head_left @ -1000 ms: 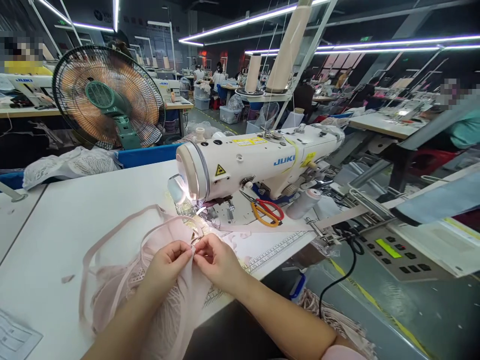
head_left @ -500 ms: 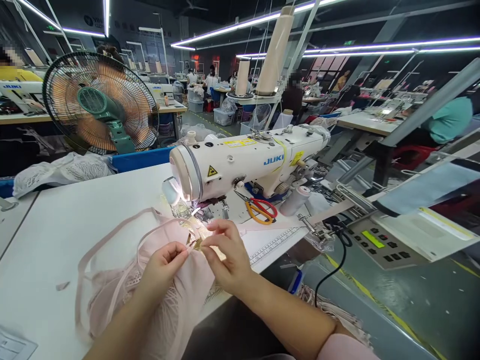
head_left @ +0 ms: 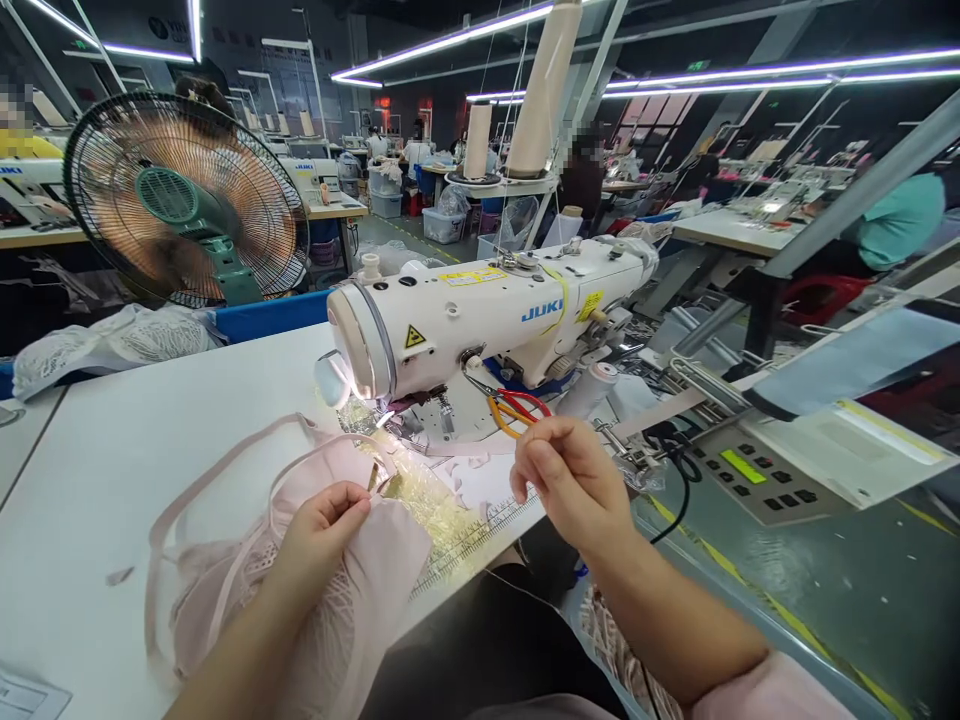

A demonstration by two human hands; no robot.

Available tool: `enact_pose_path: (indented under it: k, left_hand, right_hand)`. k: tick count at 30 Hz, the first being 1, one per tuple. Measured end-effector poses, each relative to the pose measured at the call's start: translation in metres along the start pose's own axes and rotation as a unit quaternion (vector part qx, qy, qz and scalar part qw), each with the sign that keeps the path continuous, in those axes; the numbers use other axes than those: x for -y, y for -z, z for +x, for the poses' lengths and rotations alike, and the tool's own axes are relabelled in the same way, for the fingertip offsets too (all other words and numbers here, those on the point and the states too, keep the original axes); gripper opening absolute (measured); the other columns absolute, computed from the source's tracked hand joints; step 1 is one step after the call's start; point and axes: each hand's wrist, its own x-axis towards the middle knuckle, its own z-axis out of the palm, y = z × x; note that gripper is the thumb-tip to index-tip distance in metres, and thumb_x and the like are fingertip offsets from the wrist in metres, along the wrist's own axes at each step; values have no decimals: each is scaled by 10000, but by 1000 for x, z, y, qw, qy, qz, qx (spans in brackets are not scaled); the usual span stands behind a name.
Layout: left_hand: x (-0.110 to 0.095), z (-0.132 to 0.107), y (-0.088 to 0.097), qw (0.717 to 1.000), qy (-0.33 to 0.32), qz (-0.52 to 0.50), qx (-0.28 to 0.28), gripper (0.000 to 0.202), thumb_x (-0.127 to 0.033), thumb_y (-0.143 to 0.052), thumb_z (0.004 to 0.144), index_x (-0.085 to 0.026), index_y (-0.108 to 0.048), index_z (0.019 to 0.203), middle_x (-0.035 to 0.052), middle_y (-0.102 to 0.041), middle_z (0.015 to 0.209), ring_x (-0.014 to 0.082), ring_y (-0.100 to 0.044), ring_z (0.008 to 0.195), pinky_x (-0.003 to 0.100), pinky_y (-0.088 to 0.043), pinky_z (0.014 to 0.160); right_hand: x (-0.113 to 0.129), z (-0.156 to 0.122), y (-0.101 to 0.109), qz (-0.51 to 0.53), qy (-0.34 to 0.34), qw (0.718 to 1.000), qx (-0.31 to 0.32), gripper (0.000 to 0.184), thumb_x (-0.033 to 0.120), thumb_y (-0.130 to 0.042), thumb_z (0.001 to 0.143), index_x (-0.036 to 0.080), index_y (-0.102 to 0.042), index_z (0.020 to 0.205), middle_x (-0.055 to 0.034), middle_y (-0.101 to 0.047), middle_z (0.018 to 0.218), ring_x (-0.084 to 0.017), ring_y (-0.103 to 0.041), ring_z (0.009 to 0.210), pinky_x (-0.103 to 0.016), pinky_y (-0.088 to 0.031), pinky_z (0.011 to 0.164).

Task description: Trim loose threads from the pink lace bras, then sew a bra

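My left hand (head_left: 322, 530) pinches the edge of a pale pink bra (head_left: 375, 590) between thumb and fingers. The bra's straps loop over the table, and its lace part hangs toward my lap. My right hand (head_left: 574, 485) is raised off the bra with its fingers curled together; whether anything small is between them I cannot make out. Just behind that hand lie scissors (head_left: 517, 412) with red and orange handles, partly covered by it. A white sewing machine (head_left: 465, 320) stands beyond both hands, its lamp lighting the needle area.
Fabric scraps (head_left: 469, 465) lie by a ruler strip (head_left: 480, 540) along the table edge. A control box (head_left: 780, 475) and tape feeder are at the right. Below sits a bin of pink strips (head_left: 615, 640). A fan (head_left: 187, 200) and other workers are farther back.
My right hand has left the bra and moved right, toward the scissors, its fingers curling. My left hand keeps its pinch on the bra. The view has shifted slightly.
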Motion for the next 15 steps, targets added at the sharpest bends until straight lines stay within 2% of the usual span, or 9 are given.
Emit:
enact_pose_path:
  k: [4, 8, 15]
  left_hand:
    - [-1, 0, -1, 1000, 5, -12, -9, 247, -417, -650, 699, -183, -573, 675, -27, -512, 628, 124, -447, 588, 215, -346, 545]
    - [-3, 1, -1, 1000, 7, -16, -18, 246, -412, -664, 684, -181, -582, 667, -26, -517, 626, 124, -451, 587, 211, -350, 542]
    - [-2, 0, -2, 999, 9, -26, -21, 256, -418, -679, 669, -181, -583, 658, -24, -520, 616, 127, -456, 577, 216, -356, 538]
  right_hand:
    - [11, 11, 17, -41, 63, 994, -74, 80, 262, -500, 893, 198, -503, 847, 64, -430, 572, -72, -460, 466, -209, -454, 429]
    - [29, 13, 33, -54, 116, 977, -169, 53, 222, -572, 842, 195, -529, 828, 63, -458, 537, -83, -463, 456, -224, -470, 420]
    - [41, 11, 61, -96, 221, 925, -294, 116, 205, -680, 709, 176, -568, 702, 45, -487, 463, -84, -415, 380, -298, -530, 421]
